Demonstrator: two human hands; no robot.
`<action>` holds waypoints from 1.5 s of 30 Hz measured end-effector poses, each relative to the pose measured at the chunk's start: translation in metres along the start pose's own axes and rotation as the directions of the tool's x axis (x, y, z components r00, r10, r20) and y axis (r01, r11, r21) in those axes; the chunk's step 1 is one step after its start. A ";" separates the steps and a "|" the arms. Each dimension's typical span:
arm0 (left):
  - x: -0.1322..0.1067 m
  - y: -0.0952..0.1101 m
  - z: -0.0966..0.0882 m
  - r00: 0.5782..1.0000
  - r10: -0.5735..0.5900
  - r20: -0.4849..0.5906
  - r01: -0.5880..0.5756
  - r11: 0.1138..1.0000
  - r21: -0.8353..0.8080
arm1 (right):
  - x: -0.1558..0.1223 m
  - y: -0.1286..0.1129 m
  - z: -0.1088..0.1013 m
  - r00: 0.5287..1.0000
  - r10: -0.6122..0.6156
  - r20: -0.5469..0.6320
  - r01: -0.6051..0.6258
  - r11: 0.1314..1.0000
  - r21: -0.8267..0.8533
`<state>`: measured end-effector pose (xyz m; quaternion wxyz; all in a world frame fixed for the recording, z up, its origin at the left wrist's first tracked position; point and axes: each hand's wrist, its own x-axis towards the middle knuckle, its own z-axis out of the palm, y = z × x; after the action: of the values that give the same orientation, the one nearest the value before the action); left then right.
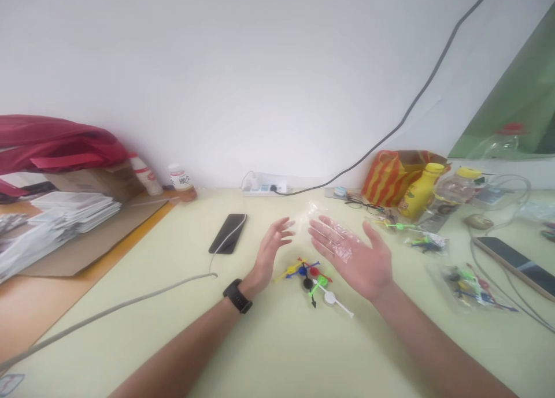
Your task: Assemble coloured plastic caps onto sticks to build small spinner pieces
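Observation:
My right hand (356, 252) is palm up with fingers spread, and a small clear plastic bag (333, 231) lies across the palm and fingers. My left hand (269, 250), with a black watch on the wrist, hovers edge-on beside it, fingers stretched out and holding nothing. Between and just below both hands a loose pile of small coloured plastic picks (313, 278) in yellow, blue, red, green, black and white lies on the pale green table (277, 352).
A black phone (228, 233) on a white cable lies left of my hands, with a power strip (265, 184) at the wall. To the right are bagged picks (470, 285), glasses, a yellow bottle (421, 190), a striped bag, jars and another phone (515, 265). Stacked packets and a red bag sit far left.

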<state>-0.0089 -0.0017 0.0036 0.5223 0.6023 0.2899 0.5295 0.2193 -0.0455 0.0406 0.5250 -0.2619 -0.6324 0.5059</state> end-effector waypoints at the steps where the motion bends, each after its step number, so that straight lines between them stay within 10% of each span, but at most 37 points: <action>1: -0.002 0.000 0.001 0.999 0.015 0.038 -0.016 1.000 0.012 | 0.000 0.001 0.000 1.000 -0.003 -0.008 0.003 1.000 -0.015; 17: -0.012 0.031 0.006 0.895 -0.075 0.439 0.064 0.997 0.039 | -0.005 0.011 0.015 0.957 0.196 0.215 -0.219 0.971 0.092; 25: -0.013 0.038 0.008 0.836 -0.142 0.530 0.163 0.987 0.008 | -0.006 0.005 0.024 0.902 0.316 0.293 -0.426 0.757 0.495; 35: -0.010 0.031 0.007 0.898 -0.087 0.430 0.142 0.985 -0.096 | -0.003 0.000 0.025 0.854 0.413 0.317 -0.513 0.563 0.648; 40: -0.002 0.020 0.003 0.979 -0.080 0.187 0.136 0.941 -0.311 | 0.001 0.001 0.009 0.888 0.443 0.126 -0.450 0.779 0.437; 43: 0.006 0.017 -0.002 0.981 -0.181 0.062 0.187 0.840 -0.510 | 0.004 0.011 -0.002 0.934 0.320 -0.157 -0.324 0.946 0.001; 45: 0.009 0.017 -0.005 0.960 -0.282 0.006 0.223 0.746 -0.628 | 0.004 0.019 -0.004 0.954 0.180 -0.240 -0.260 0.898 -0.356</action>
<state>-0.0145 0.0035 0.0226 0.7448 0.3270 0.2004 0.5460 0.2184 -0.0336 0.0250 0.4638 -0.4794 -0.6289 0.3994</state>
